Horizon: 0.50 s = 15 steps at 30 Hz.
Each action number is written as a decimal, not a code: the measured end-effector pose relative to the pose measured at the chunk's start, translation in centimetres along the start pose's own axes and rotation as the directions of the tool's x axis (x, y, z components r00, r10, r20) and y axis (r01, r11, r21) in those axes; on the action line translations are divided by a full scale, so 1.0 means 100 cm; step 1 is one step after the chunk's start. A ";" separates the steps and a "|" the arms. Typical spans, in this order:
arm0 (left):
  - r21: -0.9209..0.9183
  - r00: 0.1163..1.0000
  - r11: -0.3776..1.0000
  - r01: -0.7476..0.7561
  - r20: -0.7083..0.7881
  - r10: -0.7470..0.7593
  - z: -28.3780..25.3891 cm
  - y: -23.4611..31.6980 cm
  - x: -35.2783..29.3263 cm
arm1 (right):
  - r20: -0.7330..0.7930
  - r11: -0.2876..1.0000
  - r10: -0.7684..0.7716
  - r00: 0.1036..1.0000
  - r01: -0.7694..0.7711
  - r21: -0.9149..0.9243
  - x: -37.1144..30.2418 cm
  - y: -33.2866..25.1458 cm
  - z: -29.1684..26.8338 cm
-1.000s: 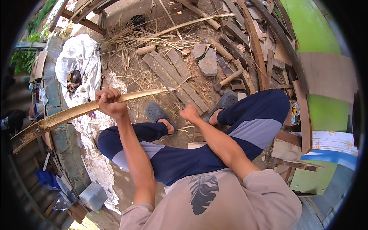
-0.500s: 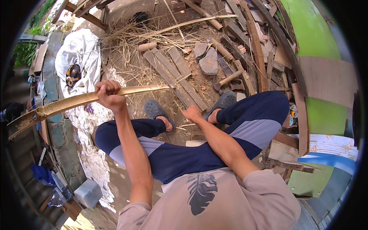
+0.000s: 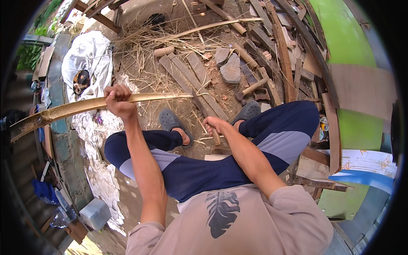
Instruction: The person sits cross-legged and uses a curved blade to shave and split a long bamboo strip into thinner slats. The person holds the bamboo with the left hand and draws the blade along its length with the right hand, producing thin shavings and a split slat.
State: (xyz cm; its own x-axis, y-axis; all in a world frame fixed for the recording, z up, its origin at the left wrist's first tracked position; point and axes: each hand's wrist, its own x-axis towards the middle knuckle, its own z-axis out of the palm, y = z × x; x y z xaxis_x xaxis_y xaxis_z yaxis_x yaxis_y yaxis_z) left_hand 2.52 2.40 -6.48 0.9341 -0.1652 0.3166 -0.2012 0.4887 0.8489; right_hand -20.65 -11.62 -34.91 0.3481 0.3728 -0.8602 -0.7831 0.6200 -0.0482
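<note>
A long split bamboo strip (image 3: 85, 105), pale yellow with a node toward its broad left end, tapered rightward, gripped mid-length by the left hand (image 3: 119, 102). A dark-bladed, wooden-handled knife (image 3: 199, 103) slanted from the right hand (image 3: 213, 125), its blade crossing the strip's thin end.

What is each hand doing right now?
Left hand: closed, holding a bamboo strip.
Right hand: closed, holding a knife by its handle.
</note>
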 end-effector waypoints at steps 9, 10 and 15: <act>0.032 1.000 0.999 0.015 0.016 -0.016 -0.011 0.005 -0.009 | -0.060 0.317 -0.841 0.538 0.399 -0.861 -0.087 -0.016 0.125; 0.034 1.000 0.999 0.020 0.022 -0.021 -0.011 0.006 -0.010 | -0.089 0.345 -0.832 0.548 0.384 -0.857 -0.085 -0.016 0.125; -0.016 0.998 1.000 0.013 0.056 -0.012 -0.011 0.005 -0.013 | -0.314 0.542 -0.716 0.623 0.214 -0.812 -0.058 -0.008 0.089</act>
State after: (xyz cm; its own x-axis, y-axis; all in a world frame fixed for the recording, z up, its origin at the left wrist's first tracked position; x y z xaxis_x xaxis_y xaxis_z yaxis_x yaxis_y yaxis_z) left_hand 1.50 3.81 -6.93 0.9184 -0.2188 0.3296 -0.1844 0.5003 0.8460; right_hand -17.43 -8.14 -25.36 0.6160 -0.4289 -0.6607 -0.7689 -0.1449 -0.6228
